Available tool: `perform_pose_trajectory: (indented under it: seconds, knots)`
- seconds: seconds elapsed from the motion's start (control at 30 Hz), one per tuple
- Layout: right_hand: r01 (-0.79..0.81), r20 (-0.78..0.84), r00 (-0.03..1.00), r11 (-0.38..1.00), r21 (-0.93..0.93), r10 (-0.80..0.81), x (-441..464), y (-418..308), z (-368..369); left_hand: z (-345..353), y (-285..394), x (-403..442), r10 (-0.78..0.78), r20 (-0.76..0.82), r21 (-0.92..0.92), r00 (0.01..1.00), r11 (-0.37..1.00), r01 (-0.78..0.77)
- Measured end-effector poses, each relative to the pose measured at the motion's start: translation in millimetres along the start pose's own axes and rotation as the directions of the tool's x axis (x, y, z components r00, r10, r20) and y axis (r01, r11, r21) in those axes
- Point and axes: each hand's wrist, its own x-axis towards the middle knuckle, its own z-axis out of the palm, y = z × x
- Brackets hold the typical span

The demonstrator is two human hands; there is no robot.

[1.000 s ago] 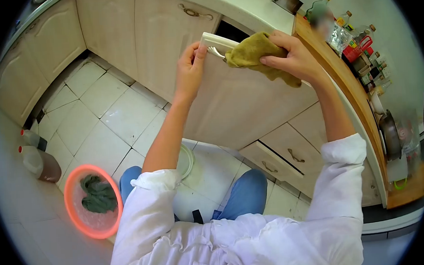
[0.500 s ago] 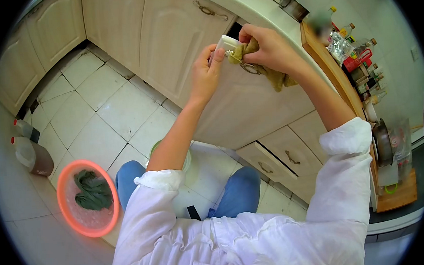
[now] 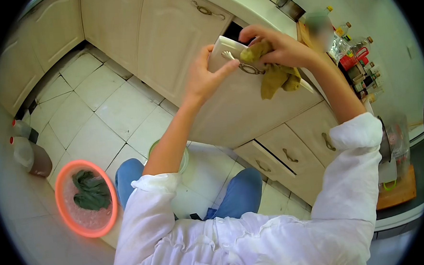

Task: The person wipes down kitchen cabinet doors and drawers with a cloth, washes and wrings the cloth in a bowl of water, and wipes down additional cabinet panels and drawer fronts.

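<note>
An open drawer front (image 3: 222,50) with an ornate metal handle (image 3: 249,68) stands out below the countertop. My left hand (image 3: 204,78) is at the drawer's left end, fingers behind its edge and thumb on the front by the handle. In my right hand (image 3: 278,46) is a bunched olive-yellow cloth (image 3: 279,81); it rests near the right part of the handle and its loose end hangs down over the cabinet front. The right fingertips reach over the drawer's top edge.
An orange basin (image 3: 61,200) with a dark green cloth (image 3: 90,190) in water stands on the floor at left, near two jugs (image 3: 32,157). A pot (image 3: 290,7) and several bottles (image 3: 361,43) stand on the counter. A greenish round container (image 3: 185,160) is partly behind my left forearm.
The drawer handle now shows more, as the cloth has shifted right along the front. My left hand has opened from a pinch to a wider spread of thumb and fingers.
</note>
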Motion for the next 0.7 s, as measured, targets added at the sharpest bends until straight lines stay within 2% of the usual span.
perform_pose_trajectory:
  seconds: [0.03, 0.07, 0.1, 0.13, 0.2, 0.23, 0.27, 0.3, 0.33, 0.4, 0.5, 0.53, 0.6, 0.63, 0.7]
  knots:
    - [0.006, 0.004, 1.000, 1.000, -0.001, -0.006, -4.0, -1.7, -3.7, 1.1, -5.9, -0.2, 0.098, -0.017, 0.025, 0.995, 0.995, -0.097]
    - [-0.022, -0.118, 0.993, 0.999, -0.049, 0.016, -9.1, -4.1, -8.7, 3.1, -11.9, -1.2, 0.194, -0.031, 0.049, 0.980, 0.980, -0.193]
    - [-0.058, -0.241, 0.970, 0.994, -0.091, 0.034, -12.9, -7.3, -11.3, 5.6, -18.0, -5.8, 0.195, -0.033, 0.049, 0.980, 0.980, -0.193]
    - [-0.056, -0.238, 0.971, 0.994, -0.093, 0.032, -14.7, -9.4, -13.0, 8.6, -24.2, -12.0, 0.266, -0.077, -0.020, 0.961, 0.963, -0.269]
    - [-0.085, -0.069, 0.995, 0.961, -0.261, 0.070, -15.7, -11.3, -15.8, 11.7, -32.1, -17.4, 0.336, -0.128, -0.085, 0.933, 0.934, -0.348]
    - [-0.083, -0.068, 0.995, 0.961, -0.263, 0.067, -13.4, -11.4, -15.0, 11.9, -34.1, -18.9, 0.399, -0.131, 0.029, 0.908, 0.917, -0.399]
    - [-0.018, 0.005, 1.000, 0.906, -0.422, 0.022, -8.8, -11.1, -12.6, 11.9, -36.2, -19.8, 0.460, -0.125, 0.142, 0.879, 0.885, -0.443]
    - [0.057, 0.085, 0.996, 0.823, -0.565, -0.011, -2.9, -15.8, -9.0, 11.8, -37.2, -19.8, 0.462, -0.128, 0.143, 0.878, 0.884, -0.444]
    - [0.061, 0.089, 0.996, 0.822, -0.566, -0.013, 1.0, -21.8, -6.3, 11.3, -38.6, -19.7, 0.501, -0.104, 0.109, 0.859, 0.864, -0.491]
    - [-0.001, 0.153, 0.981, 0.788, -0.616, 0.121, 6.6, -35.0, -2.8, 10.8, -38.0, -19.6, 0.541, -0.085, 0.078, 0.837, 0.841, -0.536]
    - [0.043, 0.213, 0.971, 0.805, -0.592, 0.105, 5.7, -25.4, 4.9, 20.1, -36.2, -21.1, 0.517, -0.143, 0.107, 0.844, 0.856, -0.506]
    - [0.049, 0.218, 0.971, 0.805, -0.591, 0.101, 5.9, -25.7, 5.1, 22.8, -38.1, -20.3, 0.532, -0.178, 0.166, 0.828, 0.845, -0.508]
    - [-0.051, 0.200, 0.966, 0.880, -0.472, 0.164, 5.5, -28.0, 4.2, 27.2, -41.0, -18.2, 0.549, -0.216, 0.226, 0.807, 0.832, -0.506]
    - [-0.048, 0.203, 0.966, 0.880, -0.472, 0.162, 5.7, -24.5, 4.3, 29.4, -42.0, -17.7, 0.574, -0.251, 0.261, 0.779, 0.815, -0.517]
    - [0.072, 0.166, 0.986, 0.889, -0.453, 0.005, 7.5, -17.8, 5.1, 33.0, -41.8, -17.5, 0.598, -0.283, 0.296, 0.750, 0.798, -0.525]
